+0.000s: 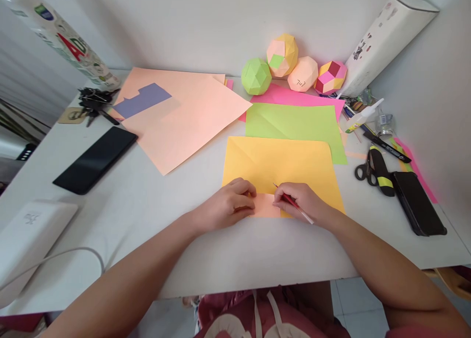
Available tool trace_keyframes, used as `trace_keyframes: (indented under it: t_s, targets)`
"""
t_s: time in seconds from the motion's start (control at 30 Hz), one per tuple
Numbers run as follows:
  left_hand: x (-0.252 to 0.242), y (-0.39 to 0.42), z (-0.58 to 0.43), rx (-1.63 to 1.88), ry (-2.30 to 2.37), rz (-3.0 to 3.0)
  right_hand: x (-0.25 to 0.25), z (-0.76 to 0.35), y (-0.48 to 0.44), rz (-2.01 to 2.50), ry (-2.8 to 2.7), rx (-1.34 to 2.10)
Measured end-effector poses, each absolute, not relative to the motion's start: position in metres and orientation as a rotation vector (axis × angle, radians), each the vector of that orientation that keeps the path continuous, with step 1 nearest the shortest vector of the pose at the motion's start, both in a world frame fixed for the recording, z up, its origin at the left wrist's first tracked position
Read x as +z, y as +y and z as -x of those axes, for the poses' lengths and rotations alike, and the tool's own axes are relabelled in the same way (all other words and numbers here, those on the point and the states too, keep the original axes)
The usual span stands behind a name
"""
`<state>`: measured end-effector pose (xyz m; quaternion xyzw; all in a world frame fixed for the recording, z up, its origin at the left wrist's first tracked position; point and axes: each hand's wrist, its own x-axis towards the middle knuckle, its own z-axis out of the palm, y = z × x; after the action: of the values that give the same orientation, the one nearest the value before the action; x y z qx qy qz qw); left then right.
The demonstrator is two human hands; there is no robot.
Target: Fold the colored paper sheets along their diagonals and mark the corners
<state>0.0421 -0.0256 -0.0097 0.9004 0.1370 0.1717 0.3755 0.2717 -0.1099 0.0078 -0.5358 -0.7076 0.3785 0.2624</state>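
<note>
A small peach paper piece [268, 206] lies on the yellow sheet [283, 159] near the desk's front edge. My left hand [237, 203] is curled at its left end, with thumb and fingertips closed on the paper. In my right hand [300, 200] is a slim red pen [293, 202], gripped between thumb and fingers at the right end of the piece. One pen end points up and left over the yellow sheet; the whitish end slants down toward me. Behind the yellow sheet lie a green sheet [294, 121] and a pink sheet [290, 95].
Large peach sheets [187, 112] with a purple cutout [147, 100] lie left. Paper balls [256, 76] line the wall. Scissors [366, 171], a box cutter [381, 171], a glue bottle [364, 116] and a black phone [419, 203] sit right; a dark tablet [96, 160] and white device [35, 245] left.
</note>
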Motion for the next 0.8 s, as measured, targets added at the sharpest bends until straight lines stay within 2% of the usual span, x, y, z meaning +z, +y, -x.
trace_keyframes:
  t_s: [0.8]
  targets:
    - [-0.0063,-0.0263,-0.0422,0.404,0.374,-2.328,0.0101,-0.2704,-0.1112,1.447,-1.922,0.997]
